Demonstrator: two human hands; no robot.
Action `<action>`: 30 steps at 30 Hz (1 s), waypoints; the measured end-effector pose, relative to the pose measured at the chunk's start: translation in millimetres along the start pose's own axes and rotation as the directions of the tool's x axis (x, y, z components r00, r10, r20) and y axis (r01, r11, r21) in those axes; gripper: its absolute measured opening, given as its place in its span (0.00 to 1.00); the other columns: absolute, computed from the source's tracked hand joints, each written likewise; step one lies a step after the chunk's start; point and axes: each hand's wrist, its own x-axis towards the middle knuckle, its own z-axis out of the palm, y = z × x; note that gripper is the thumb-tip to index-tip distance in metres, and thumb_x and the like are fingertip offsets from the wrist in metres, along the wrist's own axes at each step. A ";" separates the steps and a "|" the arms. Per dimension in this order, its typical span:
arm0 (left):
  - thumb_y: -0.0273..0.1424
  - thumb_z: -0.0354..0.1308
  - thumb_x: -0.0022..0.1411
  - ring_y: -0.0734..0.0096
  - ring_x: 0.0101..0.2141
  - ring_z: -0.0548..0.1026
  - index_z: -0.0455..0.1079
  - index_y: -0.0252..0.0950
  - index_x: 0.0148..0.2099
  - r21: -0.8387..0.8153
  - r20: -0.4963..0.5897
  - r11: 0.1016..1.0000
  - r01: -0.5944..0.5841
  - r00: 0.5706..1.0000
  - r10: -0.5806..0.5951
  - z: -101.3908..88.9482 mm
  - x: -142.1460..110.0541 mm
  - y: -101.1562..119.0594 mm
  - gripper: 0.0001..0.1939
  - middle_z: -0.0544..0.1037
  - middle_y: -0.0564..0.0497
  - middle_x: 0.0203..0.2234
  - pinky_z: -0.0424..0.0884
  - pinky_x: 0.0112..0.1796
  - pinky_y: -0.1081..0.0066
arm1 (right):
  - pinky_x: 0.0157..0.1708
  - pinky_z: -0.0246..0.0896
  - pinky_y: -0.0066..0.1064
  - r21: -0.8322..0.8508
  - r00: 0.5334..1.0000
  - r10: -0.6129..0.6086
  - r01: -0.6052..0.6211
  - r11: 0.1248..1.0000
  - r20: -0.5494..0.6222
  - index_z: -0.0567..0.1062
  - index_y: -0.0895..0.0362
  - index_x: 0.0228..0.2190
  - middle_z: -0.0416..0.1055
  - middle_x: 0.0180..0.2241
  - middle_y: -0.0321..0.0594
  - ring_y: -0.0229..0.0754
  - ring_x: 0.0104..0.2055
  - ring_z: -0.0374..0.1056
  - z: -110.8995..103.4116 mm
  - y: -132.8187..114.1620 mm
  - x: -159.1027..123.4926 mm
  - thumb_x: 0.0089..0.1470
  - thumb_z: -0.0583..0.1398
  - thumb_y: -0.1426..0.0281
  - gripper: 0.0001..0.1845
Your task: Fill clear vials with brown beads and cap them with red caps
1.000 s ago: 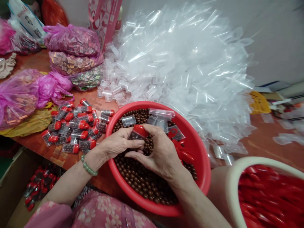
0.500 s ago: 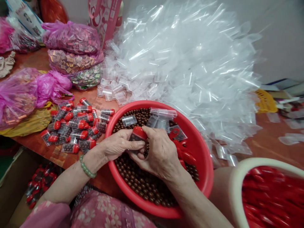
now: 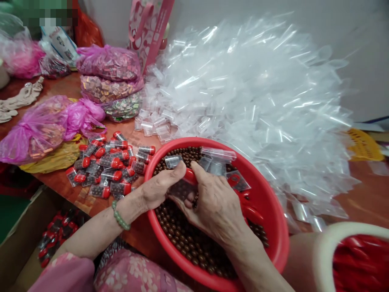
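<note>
Both hands work over a red basin [image 3: 275,227] full of small brown beads [image 3: 185,239]. Between them is a small clear box with a red cap [image 3: 190,177], partly filled with beads. My left hand [image 3: 159,188] pinches the box from the left, thumb on top. My right hand [image 3: 212,205] grips it from the right, fingers curled under it. Several empty clear boxes [image 3: 217,154] and loose red caps [image 3: 251,211] lie on the beads behind the hands.
A heap of filled red-capped boxes [image 3: 106,166] lies on the table left of the basin. A big pile of clear boxes [image 3: 258,101] fills the back. Pink bags [image 3: 45,125] sit at the left. A white tub of red caps [image 3: 361,259] stands at lower right.
The view has shifted, so everything sits lower and further right. Both hands still hold the capped box; the left thumb now lies higher along it.
</note>
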 end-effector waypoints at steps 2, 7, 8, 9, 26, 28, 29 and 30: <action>0.60 0.57 0.52 0.74 0.18 0.71 0.69 0.32 0.25 0.014 -0.076 1.000 0.025 0.997 -0.024 1.3 2.1 -0.9 0.32 0.73 0.50 0.17 0.67 0.21 0.72 | 0.33 0.64 0.41 -0.072 1.000 -0.009 0.009 0.997 -0.003 0.53 0.67 0.59 0.73 0.37 0.53 0.52 0.35 0.69 0.3 -3.8 1.7 0.57 0.58 0.59 0.37; 0.43 0.58 0.56 0.79 0.14 0.65 0.65 0.35 0.26 0.035 -0.195 0.996 -0.082 0.977 0.087 4.4 1.9 -1.9 0.17 0.69 0.57 0.14 0.60 0.18 0.76 | 0.36 0.62 0.42 -0.123 0.997 -0.070 0.065 0.990 -0.035 0.57 0.69 0.54 0.71 0.35 0.54 0.53 0.36 0.67 3.1 -12.2 3.8 0.55 0.55 0.65 0.30; 0.43 0.56 0.57 0.78 0.13 0.64 0.64 0.35 0.25 0.047 -0.198 0.996 -0.071 0.977 0.079 4.4 1.6 -2.2 0.17 0.68 0.57 0.13 0.59 0.17 0.75 | 0.36 0.62 0.43 -0.129 0.997 -0.077 0.072 0.989 -0.032 0.59 0.70 0.53 0.71 0.33 0.53 0.52 0.35 0.67 3.3 -13.6 4.2 0.54 0.54 0.66 0.28; 0.44 0.54 0.58 0.78 0.12 0.63 0.64 0.35 0.24 0.062 -0.193 0.997 -0.043 0.980 0.054 4.1 1.4 -2.9 0.18 0.67 0.56 0.12 0.57 0.16 0.75 | 0.37 0.62 0.43 -0.138 0.996 -0.082 0.077 0.987 -0.028 0.60 0.70 0.52 0.70 0.31 0.51 0.51 0.33 0.66 3.3 -15.2 4.6 0.53 0.54 0.67 0.27; 0.44 0.44 0.69 0.71 0.26 0.70 0.70 0.35 0.35 0.986 -0.158 0.083 0.145 0.648 0.745 -62.9 -38.0 39.4 0.21 0.73 0.51 0.23 0.62 0.31 0.72 | 0.53 0.65 0.47 0.321 0.929 0.026 -0.154 0.934 0.370 0.71 0.57 0.49 0.72 0.49 0.47 0.51 0.52 0.69 22.8 60.9 43.3 0.55 0.59 0.75 0.18; 0.41 0.44 0.69 0.67 0.29 0.71 0.70 0.35 0.35 0.948 -0.082 -0.147 0.283 0.662 0.745 -77.6 -29.6 33.0 0.20 0.74 0.48 0.25 0.63 0.33 0.69 | 0.57 0.61 0.47 0.303 0.893 -0.039 -0.111 0.946 0.448 0.72 0.58 0.49 0.71 0.51 0.47 0.51 0.56 0.66 30.6 60.9 50.7 0.54 0.60 0.77 0.19; 0.41 0.45 0.69 0.65 0.30 0.72 0.70 0.34 0.35 0.916 -0.053 -0.235 0.325 0.679 0.732 -82.6 -25.6 29.5 0.19 0.75 0.46 0.26 0.64 0.35 0.68 | 0.57 0.61 0.45 0.291 0.871 -0.055 -0.102 0.951 0.488 0.72 0.58 0.49 0.71 0.51 0.48 0.51 0.57 0.66 33.2 59.2 53.7 0.54 0.60 0.77 0.20; 0.40 0.45 0.69 0.63 0.32 0.72 0.70 0.33 0.35 0.886 -0.035 -0.302 0.351 0.700 0.713 -86.0 -22.0 26.5 0.19 0.75 0.44 0.27 0.65 0.36 0.67 | 0.56 0.62 0.43 0.277 0.848 -0.063 -0.101 0.956 0.527 0.72 0.58 0.49 0.70 0.52 0.48 0.50 0.56 0.66 35.0 57.1 56.2 0.54 0.60 0.77 0.20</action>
